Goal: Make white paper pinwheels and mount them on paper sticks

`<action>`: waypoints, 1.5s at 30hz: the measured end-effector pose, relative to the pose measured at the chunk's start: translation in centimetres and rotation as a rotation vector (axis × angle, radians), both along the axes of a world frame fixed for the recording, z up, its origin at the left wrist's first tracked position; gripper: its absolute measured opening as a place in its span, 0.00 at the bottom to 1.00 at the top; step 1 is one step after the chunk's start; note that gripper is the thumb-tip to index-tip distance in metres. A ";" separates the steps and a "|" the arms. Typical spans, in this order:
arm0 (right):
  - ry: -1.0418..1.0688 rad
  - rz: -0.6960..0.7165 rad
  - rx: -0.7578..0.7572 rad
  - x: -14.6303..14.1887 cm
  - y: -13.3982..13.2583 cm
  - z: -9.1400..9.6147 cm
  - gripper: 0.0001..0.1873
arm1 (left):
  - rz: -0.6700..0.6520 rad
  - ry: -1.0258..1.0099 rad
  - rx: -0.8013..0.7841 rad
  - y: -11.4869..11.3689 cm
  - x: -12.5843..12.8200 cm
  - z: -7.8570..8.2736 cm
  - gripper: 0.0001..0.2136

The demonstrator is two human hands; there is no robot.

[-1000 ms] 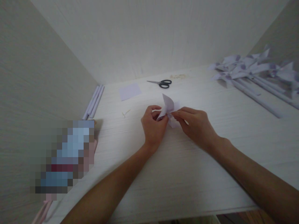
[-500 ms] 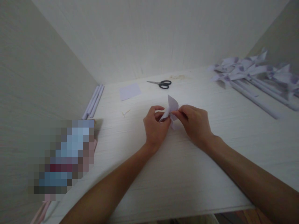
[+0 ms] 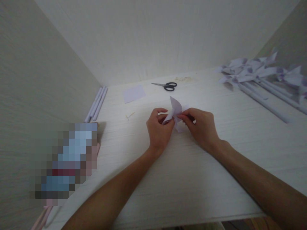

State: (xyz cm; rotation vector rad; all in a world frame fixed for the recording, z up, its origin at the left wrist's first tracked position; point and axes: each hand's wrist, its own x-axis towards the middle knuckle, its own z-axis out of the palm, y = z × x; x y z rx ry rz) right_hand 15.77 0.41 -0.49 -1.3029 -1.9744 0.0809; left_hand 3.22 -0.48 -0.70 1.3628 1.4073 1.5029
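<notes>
Between my two hands, above the white table, is a pale paper pinwheel (image 3: 176, 106) with its blades folded inward and one pointed blade standing up. My left hand (image 3: 160, 127) grips it from the left, fingers curled round the lower blades. From the right, the thumb and forefinger of my right hand (image 3: 198, 125) pinch it close to its centre. What lies under those fingertips, such as a pin, is too small to make out. Beyond the pinwheel lie scissors (image 3: 169, 86) with black handles and a square sheet of paper (image 3: 134, 93).
Finished-looking paper pinwheels (image 3: 251, 71) on rolled paper sticks (image 3: 265, 102) are heaped at the right. Several paper rolls (image 3: 97, 103) lie by the left wall. Two thin slivers (image 3: 129, 116) rest on the table (image 3: 144, 198). A pixelated object (image 3: 72, 156) stands at left.
The pinwheel has turned slightly, its upright blade shifting a little left, and another blade now shows behind my right fingers. Both hands keep their hold.
</notes>
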 end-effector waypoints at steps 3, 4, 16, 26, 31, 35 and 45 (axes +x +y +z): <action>0.009 -0.011 -0.004 0.0 0.0 0.0 0.10 | -0.002 -0.003 0.004 0.0 0.0 -0.1 0.10; 0.011 -0.013 -0.003 0.0 0.1 -0.1 0.10 | -0.001 -0.004 0.006 0.1 0.0 -0.1 0.10; 0.101 -0.019 -0.048 0.2 0.2 -0.3 0.10 | 0.003 -0.042 0.003 0.0 0.0 0.1 0.10; 0.247 -0.020 -0.217 0.0 0.3 0.1 0.12 | -0.003 -0.047 0.009 0.0 0.0 -0.1 0.10; 0.362 -0.010 -0.297 0.0 0.5 -0.2 0.11 | -0.003 -0.042 0.008 0.0 -0.1 -0.1 0.10; 0.471 0.014 -0.392 0.1 0.8 -0.5 0.11 | -0.009 -0.034 0.004 0.1 -0.1 -0.2 0.10; 0.650 0.085 -0.526 0.2 1.3 -0.7 0.13 | -0.045 -0.104 -0.011 0.1 -0.2 -0.2 0.11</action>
